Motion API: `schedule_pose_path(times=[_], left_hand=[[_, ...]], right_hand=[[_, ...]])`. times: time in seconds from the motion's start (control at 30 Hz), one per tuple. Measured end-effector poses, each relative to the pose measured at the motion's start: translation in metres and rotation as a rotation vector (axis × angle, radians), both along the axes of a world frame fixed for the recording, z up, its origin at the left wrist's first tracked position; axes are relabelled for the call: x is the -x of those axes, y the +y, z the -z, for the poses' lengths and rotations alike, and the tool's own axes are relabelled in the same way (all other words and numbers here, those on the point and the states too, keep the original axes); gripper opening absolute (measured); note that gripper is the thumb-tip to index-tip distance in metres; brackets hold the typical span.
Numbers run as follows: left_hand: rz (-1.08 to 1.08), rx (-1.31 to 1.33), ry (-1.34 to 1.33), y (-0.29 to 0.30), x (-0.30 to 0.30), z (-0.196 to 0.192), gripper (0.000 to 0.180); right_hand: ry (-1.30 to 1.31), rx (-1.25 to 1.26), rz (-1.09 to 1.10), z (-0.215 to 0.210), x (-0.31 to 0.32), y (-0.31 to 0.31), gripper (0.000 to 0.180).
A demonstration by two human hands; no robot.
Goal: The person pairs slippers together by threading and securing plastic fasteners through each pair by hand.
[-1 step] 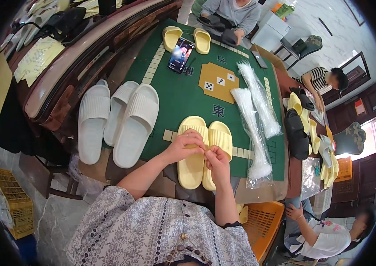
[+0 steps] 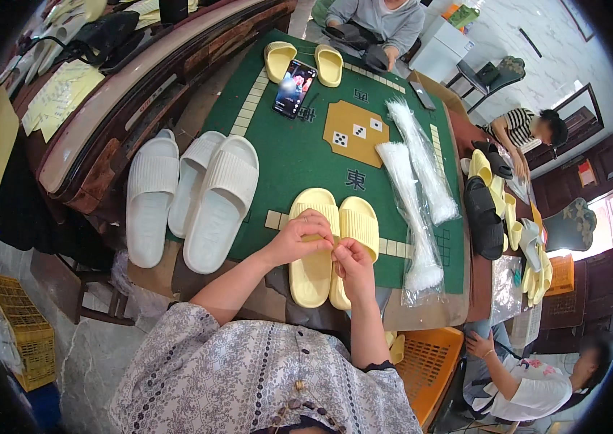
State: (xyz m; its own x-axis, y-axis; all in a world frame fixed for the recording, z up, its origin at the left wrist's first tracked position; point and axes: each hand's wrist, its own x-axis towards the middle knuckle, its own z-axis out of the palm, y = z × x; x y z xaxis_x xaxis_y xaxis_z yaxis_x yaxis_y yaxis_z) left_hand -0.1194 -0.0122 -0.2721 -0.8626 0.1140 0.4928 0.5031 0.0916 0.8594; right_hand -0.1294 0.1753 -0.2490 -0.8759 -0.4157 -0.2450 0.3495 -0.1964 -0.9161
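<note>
Over a pair of pale yellow slide slippers (image 2: 311,280) at the table's near edge, my two hands meet, fingertips almost touching. My left hand (image 2: 303,239) is closed in a pinch above the straps. The right hand (image 2: 354,262) pinches just beside it, over the second slipper. Whatever lies between the fingertips is too small or hidden to make out. To the right, two clear bags of thin white plastic strips (image 2: 420,246) lie on the green mat. Several grey slides (image 2: 221,206) sit at the left.
Across the green mat (image 2: 288,155) are a lit phone (image 2: 294,88) and another yellow pair (image 2: 329,66). More slippers (image 2: 484,217) crowd a side table at right. An orange crate (image 2: 429,362) stands below the table. Several other people sit around.
</note>
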Motion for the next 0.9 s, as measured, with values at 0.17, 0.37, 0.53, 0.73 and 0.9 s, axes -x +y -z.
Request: schedule_pose_path(times=[0.17, 0.37, 0.53, 0.73, 0.9], left_hand=[[-0.108, -0.019, -0.008, 0.0, 0.003, 0.007, 0.008], [-0.232, 0.041, 0.046, -0.005, 0.009, 0.004, 0.007], [-0.23, 0.039, 0.03, -0.004, 0.008, 0.005, 0.007], [-0.284, 0.157, 0.088, -0.005, 0.008, 0.002, 0.013], [-0.58, 0.359, -0.002, -0.009, 0.015, 0.018, 0.034]], right_hand=[[0.043, -0.283, -0.084, -0.009, -0.013, 0.008, 0.017], [0.055, -0.305, -0.143, -0.003, -0.032, 0.019, 0.014], [0.085, -0.29, -0.143, 0.004, -0.033, 0.016, 0.013], [0.041, -0.29, -0.137, 0.006, -0.037, 0.023, 0.013], [0.186, -0.622, -0.165, 0.013, -0.045, 0.028, 0.02]])
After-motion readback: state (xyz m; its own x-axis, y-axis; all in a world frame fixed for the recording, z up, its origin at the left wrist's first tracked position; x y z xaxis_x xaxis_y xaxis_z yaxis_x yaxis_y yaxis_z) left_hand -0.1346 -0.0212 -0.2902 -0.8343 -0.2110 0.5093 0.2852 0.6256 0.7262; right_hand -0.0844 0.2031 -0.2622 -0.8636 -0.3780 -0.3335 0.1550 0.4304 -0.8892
